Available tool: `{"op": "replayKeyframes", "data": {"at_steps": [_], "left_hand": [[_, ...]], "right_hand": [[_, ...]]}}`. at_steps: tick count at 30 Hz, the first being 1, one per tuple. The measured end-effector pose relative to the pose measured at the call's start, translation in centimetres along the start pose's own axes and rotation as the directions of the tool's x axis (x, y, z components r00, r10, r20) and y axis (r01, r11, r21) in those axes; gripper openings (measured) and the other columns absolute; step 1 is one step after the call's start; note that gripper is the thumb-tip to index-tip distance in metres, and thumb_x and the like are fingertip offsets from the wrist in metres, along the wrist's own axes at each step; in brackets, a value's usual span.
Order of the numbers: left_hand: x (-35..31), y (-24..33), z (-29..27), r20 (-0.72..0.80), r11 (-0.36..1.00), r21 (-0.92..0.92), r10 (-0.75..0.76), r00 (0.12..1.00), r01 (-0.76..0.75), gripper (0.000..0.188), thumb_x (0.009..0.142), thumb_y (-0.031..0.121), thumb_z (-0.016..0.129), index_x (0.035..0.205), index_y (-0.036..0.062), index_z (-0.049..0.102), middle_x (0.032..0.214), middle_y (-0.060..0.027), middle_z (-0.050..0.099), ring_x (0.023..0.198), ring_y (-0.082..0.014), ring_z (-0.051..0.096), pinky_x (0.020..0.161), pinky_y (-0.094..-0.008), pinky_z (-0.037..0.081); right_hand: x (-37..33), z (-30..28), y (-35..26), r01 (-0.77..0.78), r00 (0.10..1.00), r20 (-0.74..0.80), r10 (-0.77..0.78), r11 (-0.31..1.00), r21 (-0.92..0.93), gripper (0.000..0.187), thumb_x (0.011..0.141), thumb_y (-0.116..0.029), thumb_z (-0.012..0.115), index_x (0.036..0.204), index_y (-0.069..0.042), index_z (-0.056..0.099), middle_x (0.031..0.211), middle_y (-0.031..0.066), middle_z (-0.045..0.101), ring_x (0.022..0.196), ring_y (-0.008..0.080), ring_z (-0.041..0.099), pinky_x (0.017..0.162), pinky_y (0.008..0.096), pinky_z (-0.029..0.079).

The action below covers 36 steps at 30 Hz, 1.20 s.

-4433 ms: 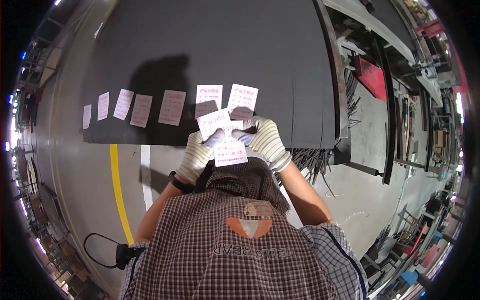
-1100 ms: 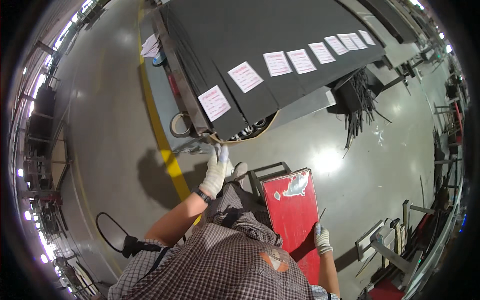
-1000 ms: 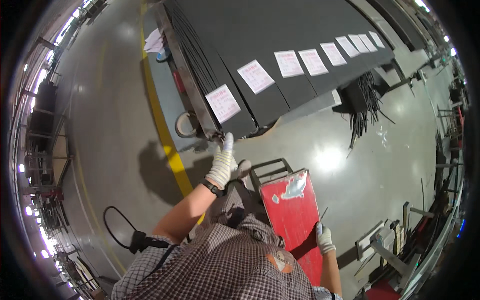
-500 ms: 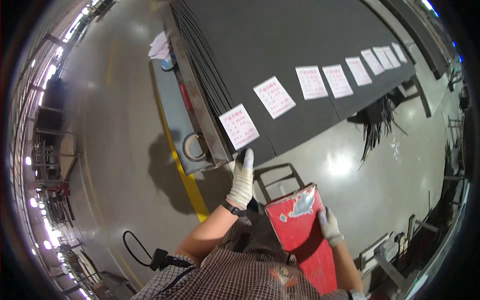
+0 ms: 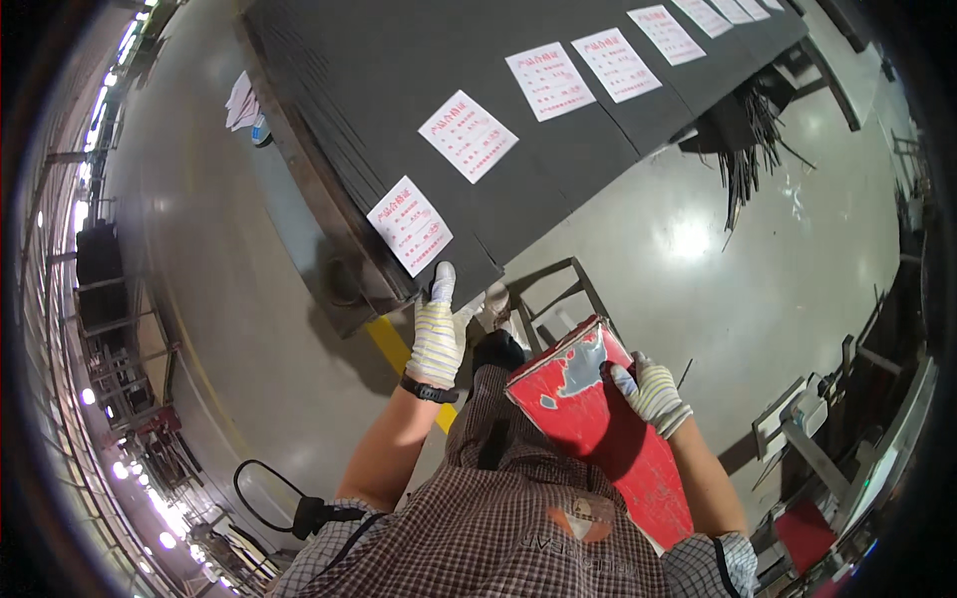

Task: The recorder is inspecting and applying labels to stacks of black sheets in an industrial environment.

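My left hand (image 5: 437, 339), in a striped knit glove, is at the near left corner of a stack of dark grey sheets (image 5: 518, 214). Its thumb lies on top of the sheet edge, just below a white label with red print (image 5: 410, 227); the other fingers are hidden beneath. In the same kind of glove, my right hand (image 5: 653, 394) grips the right edge of a long red box-like object (image 5: 608, 439) with chipped paint and a grey bare patch. That object slants beside my apron, its far end toward the stack. I cannot tell what it contains, if anything.
More white labels (image 5: 550, 82) lie in a row along the sheets' near edge. A metal rail (image 5: 329, 214) borders the stack on the left. A metal frame (image 5: 558, 299) stands on the floor below. Black strips (image 5: 743, 164) hang under the right side.
My view has shifted, so the stack and labels appear farther left and up. My right hand and the red object have come up a little; my left thumb stays at the sheet corner.
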<state>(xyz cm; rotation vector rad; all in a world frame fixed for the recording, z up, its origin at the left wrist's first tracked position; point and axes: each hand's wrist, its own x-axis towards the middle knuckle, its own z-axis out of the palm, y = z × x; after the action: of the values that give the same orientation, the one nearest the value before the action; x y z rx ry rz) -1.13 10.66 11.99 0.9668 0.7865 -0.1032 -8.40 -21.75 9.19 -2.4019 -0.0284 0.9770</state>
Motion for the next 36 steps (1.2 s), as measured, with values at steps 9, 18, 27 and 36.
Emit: {"op": "replayKeyframes", "data": {"at_steps": [9, 18, 27, 36], "left_hand": [[-6.0, -5.6, -0.8, 0.058, 0.986, 0.163, 0.005, 0.998, -0.015, 0.05, 0.096, 0.034, 0.058, 0.133, 0.003, 0.045, 0.124, -0.0067, 0.054, 0.114, -0.0175, 0.05, 0.101, -0.0342, 0.039], [-2.6, -4.2, -1.9, 0.019, 0.971, 0.133, 0.196, 0.98, -0.196, 0.058, 0.102, 0.048, 0.035, 0.132, -0.0006, 0.045, 0.126, -0.0105, 0.055, 0.114, -0.0183, 0.053, 0.099, -0.0334, 0.041], [-3.8, -5.3, -1.1, -0.082, 0.824, 0.416, 0.456, 0.886, -0.385, 0.057, 0.103, 0.029, 0.041, 0.147, -0.0007, 0.021, 0.133, -0.0129, 0.048, 0.117, -0.0184, 0.047, 0.101, -0.0318, 0.038], [-5.8, -4.6, 0.5, -0.12, 0.873, 0.263, 0.453, 0.883, -0.412, 0.048, 0.103, 0.023, 0.042, 0.141, -0.0054, 0.031, 0.126, -0.0183, 0.052, 0.117, -0.0222, 0.049, 0.1, -0.0343, 0.039]], "right_hand": [[3.1, -2.0, -2.2, 0.252, 0.956, -0.148, -0.255, 0.967, -0.04, 0.062, 0.09, -0.051, 0.049, 0.113, 0.006, 0.054, 0.11, 0.0294, 0.059, 0.104, 0.0434, 0.057, 0.09, 0.0473, 0.044], [9.9, 0.0, -17.0, 0.255, 0.963, -0.18, -0.201, 0.895, 0.365, 0.066, 0.093, -0.046, 0.049, 0.129, 0.009, 0.046, 0.121, 0.0328, 0.054, 0.112, 0.048, 0.053, 0.096, 0.0455, 0.043], [9.6, 1.6, -17.9, 0.22, 0.975, -0.106, -0.194, 0.822, 0.525, 0.056, 0.098, -0.042, 0.046, 0.127, 0.007, 0.049, 0.111, 0.0282, 0.062, 0.108, 0.0401, 0.059, 0.09, 0.0426, 0.046], [10.0, 3.0, -16.0, 0.167, 0.983, -0.053, -0.178, 0.721, 0.672, 0.055, 0.099, -0.042, 0.048, 0.119, 0.009, 0.054, 0.103, 0.0177, 0.066, 0.096, 0.0226, 0.061, 0.084, 0.0332, 0.047]]}}
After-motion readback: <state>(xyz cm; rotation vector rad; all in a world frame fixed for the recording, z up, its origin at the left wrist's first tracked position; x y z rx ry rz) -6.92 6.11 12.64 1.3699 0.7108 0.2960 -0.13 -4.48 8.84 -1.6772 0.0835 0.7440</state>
